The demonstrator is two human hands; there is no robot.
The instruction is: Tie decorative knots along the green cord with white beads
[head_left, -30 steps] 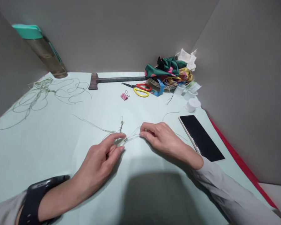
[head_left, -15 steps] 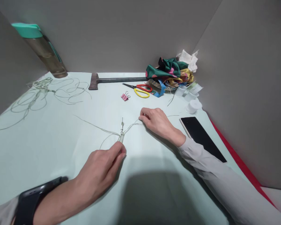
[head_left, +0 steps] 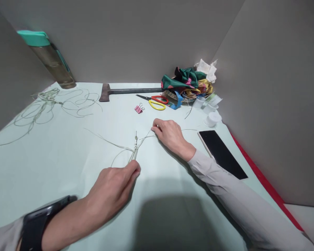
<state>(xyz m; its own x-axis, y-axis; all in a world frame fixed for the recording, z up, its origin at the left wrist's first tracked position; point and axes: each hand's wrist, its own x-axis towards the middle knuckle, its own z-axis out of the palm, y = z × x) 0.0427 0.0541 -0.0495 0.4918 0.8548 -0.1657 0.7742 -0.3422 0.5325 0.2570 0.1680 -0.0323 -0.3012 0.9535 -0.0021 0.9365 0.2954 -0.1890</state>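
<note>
A thin pale cord with a small knotted section lies on the light green table. My left hand pinches the near end of the knotted strands, its fingers closed. My right hand is further out and to the right, fingers closed on another strand of the same cord, which runs taut from the knot. Loose ends of the cord trail away to the left. A black watch sits on my left wrist.
A black phone lies right of my right hand. Behind are red and yellow scissors, a pink binder clip, a hatchet, a heap of coloured fabric, a white spool, a bottle and a tangle of cord.
My hands have drawn apart: the right moved away and up the table with its strand, the left pulled back toward me. The knotted section now lies stretched between them.
</note>
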